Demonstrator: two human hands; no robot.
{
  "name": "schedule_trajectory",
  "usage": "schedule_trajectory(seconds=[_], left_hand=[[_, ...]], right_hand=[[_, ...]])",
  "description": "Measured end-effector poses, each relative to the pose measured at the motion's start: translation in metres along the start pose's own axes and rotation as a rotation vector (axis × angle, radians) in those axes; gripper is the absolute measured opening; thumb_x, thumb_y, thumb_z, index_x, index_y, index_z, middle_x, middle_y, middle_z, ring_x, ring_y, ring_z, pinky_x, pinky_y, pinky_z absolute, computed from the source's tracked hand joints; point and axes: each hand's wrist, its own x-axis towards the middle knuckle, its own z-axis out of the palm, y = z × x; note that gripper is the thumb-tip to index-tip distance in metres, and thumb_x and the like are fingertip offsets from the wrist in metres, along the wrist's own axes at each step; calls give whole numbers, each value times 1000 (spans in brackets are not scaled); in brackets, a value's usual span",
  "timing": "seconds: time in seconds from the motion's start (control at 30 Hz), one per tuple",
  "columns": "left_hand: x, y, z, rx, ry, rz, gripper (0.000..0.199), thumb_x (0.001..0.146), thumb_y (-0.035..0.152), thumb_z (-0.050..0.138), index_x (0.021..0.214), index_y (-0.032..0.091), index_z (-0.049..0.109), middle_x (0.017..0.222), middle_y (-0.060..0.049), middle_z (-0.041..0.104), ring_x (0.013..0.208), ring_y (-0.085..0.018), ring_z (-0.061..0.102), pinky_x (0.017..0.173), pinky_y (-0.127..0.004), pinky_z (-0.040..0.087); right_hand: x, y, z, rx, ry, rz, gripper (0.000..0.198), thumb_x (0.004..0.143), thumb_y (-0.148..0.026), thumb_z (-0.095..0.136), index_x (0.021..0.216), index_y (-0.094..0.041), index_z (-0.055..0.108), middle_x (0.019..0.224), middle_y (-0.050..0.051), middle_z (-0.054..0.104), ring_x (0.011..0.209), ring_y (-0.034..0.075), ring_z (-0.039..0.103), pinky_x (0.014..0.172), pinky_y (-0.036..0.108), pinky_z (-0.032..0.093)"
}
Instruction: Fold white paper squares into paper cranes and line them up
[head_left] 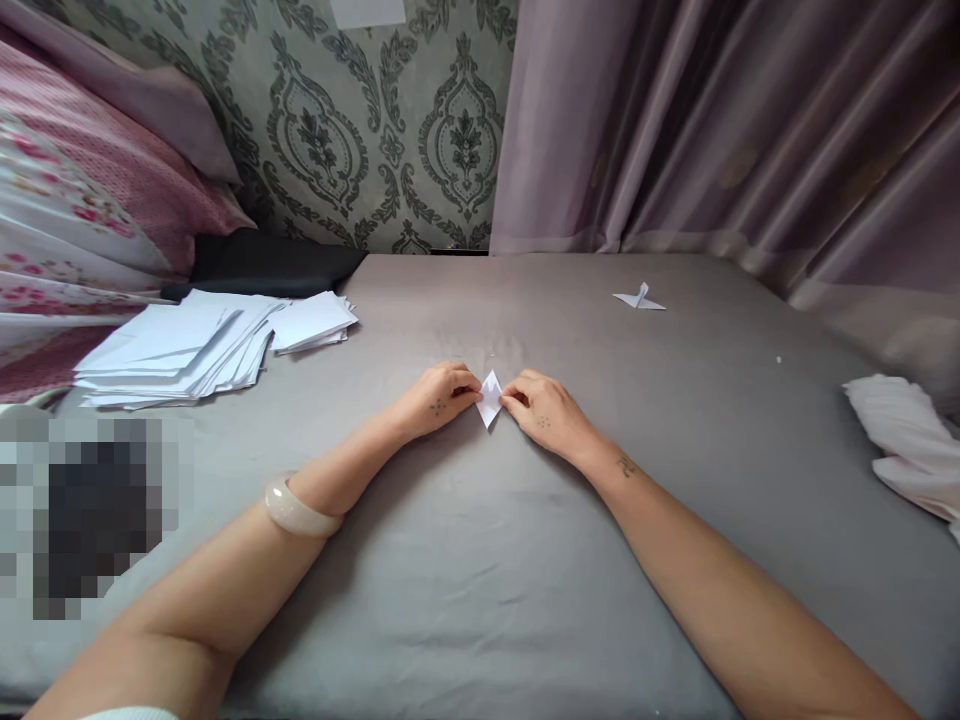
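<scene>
one folded white paper diamond (490, 403) sits between left hand (439, 402) and right hand (547, 412) over grey cloth (480, 580), each grip closed on a side corner; even pressure and matched edges should keep its creases true.

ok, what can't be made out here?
Head view:
White diamond-shaped folded paper: side corners hidden by left hand and right hand; creases too small.
Crumpled white cloth: cut off by right edge.
White sheet on grey patterned wallpaper: cut off by top edge.
Stacked white sheets: lower faces covered by upper ones.
</scene>
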Motion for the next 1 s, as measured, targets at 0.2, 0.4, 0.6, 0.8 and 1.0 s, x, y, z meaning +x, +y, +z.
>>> schedule_trajectory(seconds=[0.2,0.4,0.6,0.8,1.0], left_hand=[[-6,0,7,42,48,28,11,86,20,49,84,16,59,83,-6,58,79,-17,53,75,-31,46],[-10,2,4,-106,106,-45,31,70,8,48,98,18,57,91,-5,60,82,-16,54,71,-27,46],[-6,13,1,-288,128,-108,26,73,17,54,98,19,61,99,-5,63,88,-16,55,76,-28,46],[2,11,13,-406,108,-113,22,78,31,63,94,16,65,76,0,56,67,-10,48,62,-21,40],[6,5,24,-459,93,-176,21,79,34,61,80,13,64,63,3,50,59,-9,42,53,-19,33]], right_hand=[[-3,2,5,42,65,-27,17,81,-15,50,83,-19,67,85,3,62,70,12,55,70,26,42],[0,7,6,236,156,106,27,68,-10,50,84,-18,70,82,3,67,67,12,56,69,26,45],[3,14,6,513,166,236,25,67,-20,51,84,-18,69,71,1,66,58,12,55,59,26,44],[3,9,6,622,168,202,23,64,-20,50,81,-18,66,75,1,65,58,11,55,59,25,44],[3,5,6,657,182,202,18,64,-21,51,78,-18,62,74,2,65,61,12,56,62,27,46]])
